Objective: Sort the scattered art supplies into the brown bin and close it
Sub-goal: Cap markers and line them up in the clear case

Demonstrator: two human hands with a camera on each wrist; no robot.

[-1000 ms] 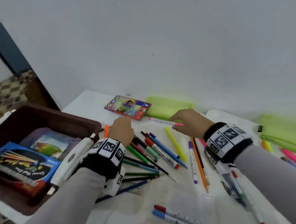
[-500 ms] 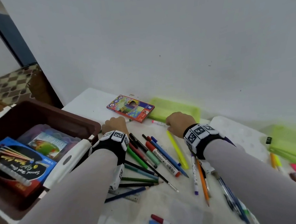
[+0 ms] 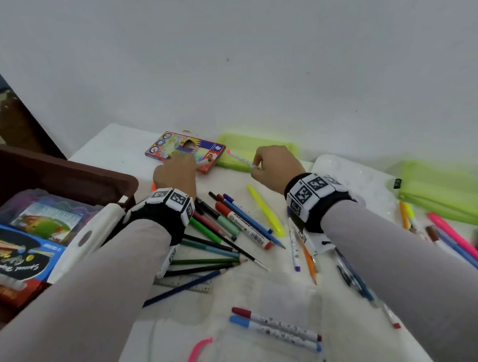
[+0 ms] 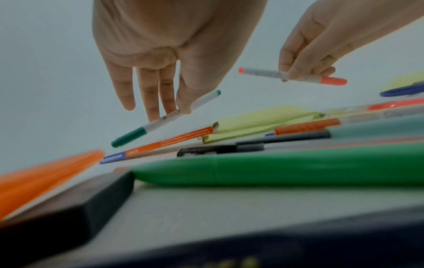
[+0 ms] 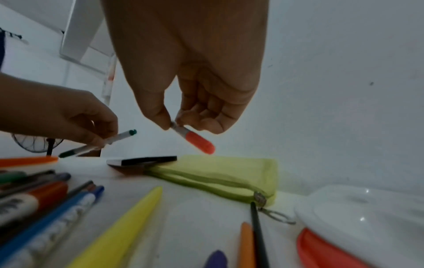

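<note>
Head view: nearest the person, a red-capped pen [image 3: 274, 322] and a blue-capped pen [image 3: 273, 335] lay side by side on the white table [image 3: 149, 350], beside a pink loop [image 3: 195, 360]. Beyond them, pencils and markers were scattered between the two grey sleeves. At the left edge, the brown bin [image 3: 56, 175] stood open, with boxed supplies inside.

Farther on, both hands had risen off the table since the earlier frames. The left hand [image 3: 175, 172], which had been flat on the pens, now pinched a green-capped marker [image 4: 160, 121] between thumb and fingertips, the other fingers hanging straight. The right hand [image 3: 278, 165] now pinched a coral-capped marker [image 4: 296, 77], lifted clear of the table.

Farthest, against the wall, lay a colourful pencil box [image 3: 185, 151] and a lime-green pouch [image 3: 258, 149].
</note>
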